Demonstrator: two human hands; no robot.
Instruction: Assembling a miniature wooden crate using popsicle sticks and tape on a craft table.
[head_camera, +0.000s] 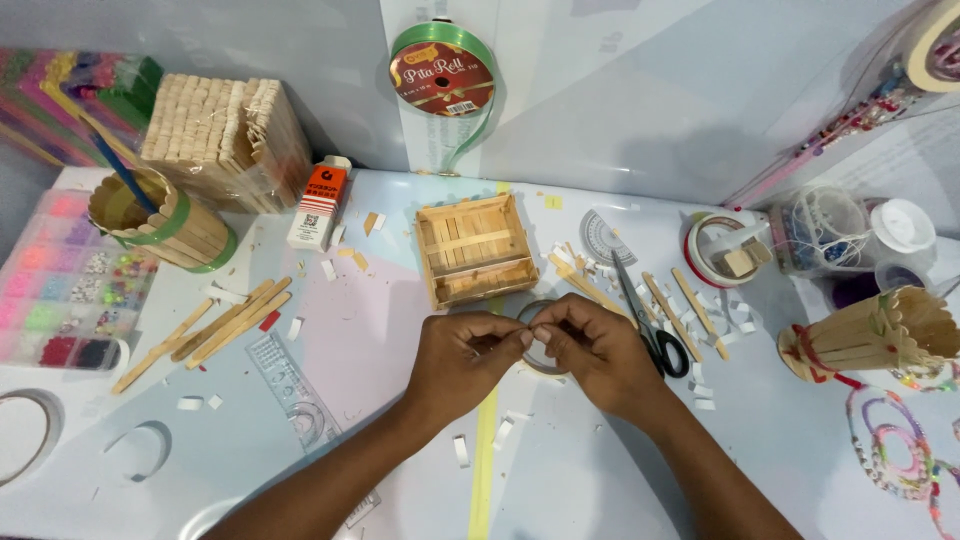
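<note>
- The left hand (468, 352) and the right hand (592, 350) meet fingertip to fingertip near the middle of the counter (600, 470). Both are closed in a pinch on a roll of clear tape (540, 340), which sits between them, just in front of the stick box.
- The roll is judged light, stiff as a ring, with a thin, sticky free end that clings to skin. It is best held by the outer rim with one hand while the other nips the loose end.
- One bundle of craft sticks (225, 143) in clear wrap stands at the back left of the counter.
- One open stick box (474, 249), square and shallow, lies behind the hands; it looks light, rigid and brittle at its glued joints.
- Two stick cups lie tipped over: one with green bands (160, 225) at the left, one (872, 335) at the right edge.
- One bead organiser (60, 290) lies along the left edge.
- One green ribbon spool (442, 72) hangs on the wall.
- One pair of scissors (650, 325) lies just right of the right hand.
- One glue tube (320, 203) stands beside the bundle.
- About six loose sticks (215, 325) lie left of the hands.
</note>
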